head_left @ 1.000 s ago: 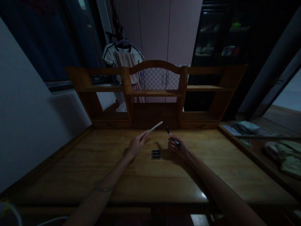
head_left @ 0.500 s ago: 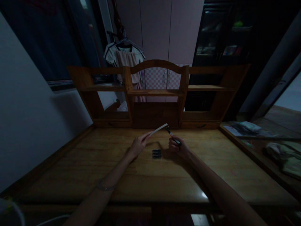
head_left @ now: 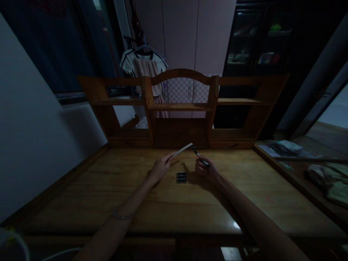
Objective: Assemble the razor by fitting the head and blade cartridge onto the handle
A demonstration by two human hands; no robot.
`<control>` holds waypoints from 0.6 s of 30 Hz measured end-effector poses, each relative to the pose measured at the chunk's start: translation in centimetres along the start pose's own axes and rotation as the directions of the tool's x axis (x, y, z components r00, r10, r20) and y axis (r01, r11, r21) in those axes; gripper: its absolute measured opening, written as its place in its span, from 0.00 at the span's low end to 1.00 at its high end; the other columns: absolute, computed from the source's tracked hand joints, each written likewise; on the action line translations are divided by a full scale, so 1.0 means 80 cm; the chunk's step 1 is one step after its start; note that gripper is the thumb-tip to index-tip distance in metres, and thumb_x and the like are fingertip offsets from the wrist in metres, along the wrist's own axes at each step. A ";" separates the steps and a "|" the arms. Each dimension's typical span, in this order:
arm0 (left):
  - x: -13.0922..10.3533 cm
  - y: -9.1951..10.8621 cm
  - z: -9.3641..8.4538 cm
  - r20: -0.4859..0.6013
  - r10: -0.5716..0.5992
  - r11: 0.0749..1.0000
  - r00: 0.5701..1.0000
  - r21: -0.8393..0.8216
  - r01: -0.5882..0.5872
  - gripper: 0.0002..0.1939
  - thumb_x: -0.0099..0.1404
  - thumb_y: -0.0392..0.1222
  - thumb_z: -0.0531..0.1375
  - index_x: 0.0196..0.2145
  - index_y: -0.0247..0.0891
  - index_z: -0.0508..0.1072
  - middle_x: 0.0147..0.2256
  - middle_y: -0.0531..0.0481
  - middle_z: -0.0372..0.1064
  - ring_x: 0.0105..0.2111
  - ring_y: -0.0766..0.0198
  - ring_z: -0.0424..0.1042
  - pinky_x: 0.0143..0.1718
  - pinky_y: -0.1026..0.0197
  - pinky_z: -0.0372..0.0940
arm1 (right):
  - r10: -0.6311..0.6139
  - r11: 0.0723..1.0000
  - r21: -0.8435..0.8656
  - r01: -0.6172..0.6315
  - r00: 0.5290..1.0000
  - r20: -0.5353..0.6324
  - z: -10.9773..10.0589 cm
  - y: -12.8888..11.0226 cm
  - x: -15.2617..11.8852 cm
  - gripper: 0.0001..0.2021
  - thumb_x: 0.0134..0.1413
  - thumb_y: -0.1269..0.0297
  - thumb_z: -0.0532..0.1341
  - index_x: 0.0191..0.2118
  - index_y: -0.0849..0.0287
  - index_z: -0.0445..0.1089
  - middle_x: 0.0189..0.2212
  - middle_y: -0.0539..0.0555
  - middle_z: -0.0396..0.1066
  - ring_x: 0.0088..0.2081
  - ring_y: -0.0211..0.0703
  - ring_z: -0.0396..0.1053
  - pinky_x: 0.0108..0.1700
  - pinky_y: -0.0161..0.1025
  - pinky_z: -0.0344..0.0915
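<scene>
The left hand [head_left: 161, 168] pinches a long, slim, straight white stick [head_left: 183, 149] near its lower end, between the thumb and the extended fingers; the rest of the stick slants up and to the right, above the desk. The right hand [head_left: 204, 167] has its fingers curled firmly around the handle of a slender black-and-grey tool with a small shiny head [head_left: 197, 153], which points up and to the left toward the stick's free end.

Compared with a second ago, the stick lies at a lower slope, and its tip has come down and across to the tool's head, where a clear gap showed before. Against half a second ago the change is slight: the tip sits a touch farther left and lower. It is now right beside the head; whether the two touch cannot be told in this dim light. The right hand and its tool keep nearly the same pose throughout.

On the yellowish, glossy wooden desk [head_left: 168, 214], a small dark block of three parallel bars [head_left: 181, 177] lies between the two forearms, just below the hands, in its same spot. Behind, the brown wooden shelf unit with an arched top [head_left: 179, 107] stands unchanged at the desk's far edge.
</scene>
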State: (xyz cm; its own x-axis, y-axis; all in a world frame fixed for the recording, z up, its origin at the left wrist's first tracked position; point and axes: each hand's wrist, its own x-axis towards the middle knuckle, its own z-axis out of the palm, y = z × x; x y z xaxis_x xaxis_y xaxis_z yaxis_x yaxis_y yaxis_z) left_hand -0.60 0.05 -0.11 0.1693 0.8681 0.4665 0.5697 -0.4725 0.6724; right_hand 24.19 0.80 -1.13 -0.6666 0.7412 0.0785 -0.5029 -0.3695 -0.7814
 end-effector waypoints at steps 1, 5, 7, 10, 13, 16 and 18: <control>0.000 -0.001 0.000 -0.009 0.000 1.000 1.000 -0.010 0.000 0.20 0.67 0.48 0.49 0.53 0.45 0.67 0.49 0.52 0.69 0.48 0.59 0.69 0.51 0.57 0.61 | 0.000 1.000 -0.003 0.000 1.000 -0.001 0.000 0.000 0.000 0.22 0.59 0.55 0.52 0.17 0.58 0.50 0.10 0.43 0.44 0.13 0.30 0.40 0.16 0.31 0.43; 0.000 0.001 -0.001 0.009 0.064 0.995 0.998 -0.077 -0.063 0.20 0.67 0.47 0.49 0.54 0.44 0.67 0.51 0.52 0.67 0.51 0.59 0.66 0.52 0.58 0.60 | 0.003 1.000 -0.026 -0.003 1.000 -0.007 0.002 -0.001 0.000 0.23 0.58 0.54 0.53 0.16 0.57 0.48 0.10 0.43 0.44 0.13 0.30 0.40 0.16 0.31 0.43; 0.000 0.002 0.001 0.032 0.076 0.994 0.997 -0.082 -0.073 0.20 0.67 0.48 0.49 0.53 0.44 0.68 0.51 0.53 0.68 0.50 0.59 0.67 0.52 0.58 0.60 | 0.001 1.000 -0.031 -0.002 1.000 -0.013 0.003 -0.001 0.000 0.23 0.57 0.54 0.54 0.16 0.57 0.47 0.10 0.43 0.43 0.13 0.30 0.40 0.16 0.30 0.44; 0.000 -0.001 0.003 0.041 0.032 0.998 0.999 -0.050 -0.030 0.19 0.66 0.48 0.50 0.52 0.45 0.69 0.48 0.52 0.70 0.48 0.58 0.69 0.51 0.58 0.61 | -0.003 1.000 -0.022 0.003 1.000 -0.027 0.004 0.000 0.000 0.23 0.56 0.55 0.55 0.16 0.57 0.47 0.10 0.42 0.43 0.13 0.30 0.40 0.16 0.30 0.44; 0.001 -0.003 0.003 0.012 0.026 0.998 1.000 -0.060 -0.025 0.19 0.67 0.48 0.49 0.52 0.44 0.69 0.49 0.52 0.69 0.49 0.59 0.68 0.51 0.58 0.61 | -0.007 1.000 -0.016 0.007 0.999 -0.036 0.003 0.001 0.001 0.22 0.55 0.55 0.56 0.16 0.57 0.48 0.10 0.42 0.44 0.13 0.29 0.39 0.15 0.30 0.42; 0.001 -0.001 0.002 0.015 0.067 0.993 0.998 -0.103 -0.065 0.20 0.67 0.47 0.49 0.53 0.43 0.68 0.51 0.52 0.68 0.51 0.60 0.66 0.52 0.59 0.60 | -0.010 1.000 -0.022 0.009 1.000 -0.030 0.002 0.001 0.001 0.22 0.56 0.55 0.55 0.16 0.58 0.50 0.10 0.42 0.44 0.13 0.30 0.40 0.16 0.30 0.42; 0.001 0.002 0.002 0.041 0.064 0.992 0.997 -0.110 -0.059 0.20 0.67 0.48 0.49 0.52 0.42 0.68 0.51 0.52 0.68 0.51 0.60 0.66 0.52 0.59 0.60 | -0.014 1.000 -0.020 0.014 0.999 -0.033 0.001 0.001 0.000 0.21 0.57 0.56 0.54 0.16 0.58 0.51 0.10 0.42 0.44 0.13 0.30 0.40 0.16 0.30 0.42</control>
State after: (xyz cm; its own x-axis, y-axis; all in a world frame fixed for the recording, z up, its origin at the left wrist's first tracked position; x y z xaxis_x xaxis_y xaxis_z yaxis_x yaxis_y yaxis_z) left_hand -0.36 0.06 -0.08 0.2381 0.8419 0.4843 0.4667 -0.5365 0.7031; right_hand 24.08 0.73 -1.16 -0.6410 0.7644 0.0696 -0.5012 -0.3482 -0.7922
